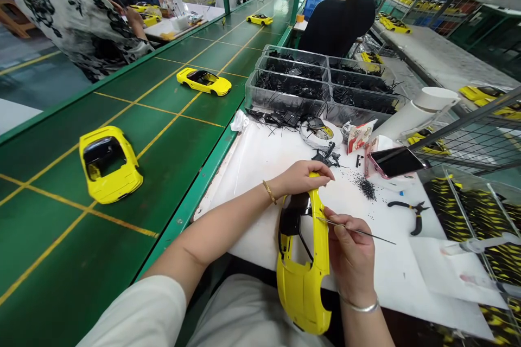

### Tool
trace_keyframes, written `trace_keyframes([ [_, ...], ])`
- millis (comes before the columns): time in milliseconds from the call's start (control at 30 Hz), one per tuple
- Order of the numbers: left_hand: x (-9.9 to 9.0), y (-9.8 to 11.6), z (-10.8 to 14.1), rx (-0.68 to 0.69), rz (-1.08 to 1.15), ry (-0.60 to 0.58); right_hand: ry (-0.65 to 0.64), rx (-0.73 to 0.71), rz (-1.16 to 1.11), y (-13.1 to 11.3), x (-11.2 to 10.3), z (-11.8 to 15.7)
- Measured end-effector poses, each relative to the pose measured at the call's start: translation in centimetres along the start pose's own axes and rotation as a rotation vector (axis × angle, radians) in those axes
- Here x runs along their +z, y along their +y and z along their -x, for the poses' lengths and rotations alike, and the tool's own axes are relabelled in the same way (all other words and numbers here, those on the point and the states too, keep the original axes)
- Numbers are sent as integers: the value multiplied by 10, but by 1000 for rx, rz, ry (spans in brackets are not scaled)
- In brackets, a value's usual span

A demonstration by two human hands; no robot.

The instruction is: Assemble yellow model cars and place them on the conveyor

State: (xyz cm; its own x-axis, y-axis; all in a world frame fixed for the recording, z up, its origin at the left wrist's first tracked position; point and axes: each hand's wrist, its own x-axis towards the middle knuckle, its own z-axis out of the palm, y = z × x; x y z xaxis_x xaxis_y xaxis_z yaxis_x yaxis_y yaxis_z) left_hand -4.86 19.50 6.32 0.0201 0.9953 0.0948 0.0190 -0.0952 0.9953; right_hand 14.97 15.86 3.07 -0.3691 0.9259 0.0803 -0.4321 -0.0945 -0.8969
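Observation:
A yellow toy car body [303, 282] with a black windscreen is held over the near edge of the white work surface [260, 162]. My left hand [303, 178] grips its far end, fingers bent over the yellow shell. In my right hand [354, 252] are thin metal tweezers [372, 236], pinched between thumb and fingers, with their tip at the car's right side. Whether the tip holds a small part is too small to tell. Beyond the hands lie tiny black pieces [366, 187] and a few black plastic parts [325, 157].
Pliers [413, 209], a phone [396, 162] and a white cylinder [433, 103] stand or lie to the right. Clear bins [288, 92] of black parts are at the back. A green conveyor [163, 146] on the left carries yellow car bodies [109, 165]. Two people [334, 21] [77, 21] sit nearby.

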Motion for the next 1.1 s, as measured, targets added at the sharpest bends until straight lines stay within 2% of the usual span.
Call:
trace_keyframes([
  [233,1,-1,0,-2,-6,1,-24,-9,-9,-3,-1,1],
  [400,2,-2,0,-3,-44,9,42,-126,2,-28,6,-11],
  [467,2,-2,1,12,-52,12,32,-150,124,-36,12,-16],
  [567,3,-3,1,19,-56,14,-45,-35,438,-35,21,-18],
  [633,3,-2,1,6,-59,19,-69,47,545,-30,27,-16],
  [767,3,-1,1,2,-100,22,-29,163,440,-23,33,-12],
  [867,3,0,3,15,-118,31,12,241,345,-29,35,-14],
  [967,4,-1,4,17,-108,36,1,332,278,-33,38,-16],
  [1100,4,-2,3,0,-108,34,10,277,313,-28,43,-16],
])
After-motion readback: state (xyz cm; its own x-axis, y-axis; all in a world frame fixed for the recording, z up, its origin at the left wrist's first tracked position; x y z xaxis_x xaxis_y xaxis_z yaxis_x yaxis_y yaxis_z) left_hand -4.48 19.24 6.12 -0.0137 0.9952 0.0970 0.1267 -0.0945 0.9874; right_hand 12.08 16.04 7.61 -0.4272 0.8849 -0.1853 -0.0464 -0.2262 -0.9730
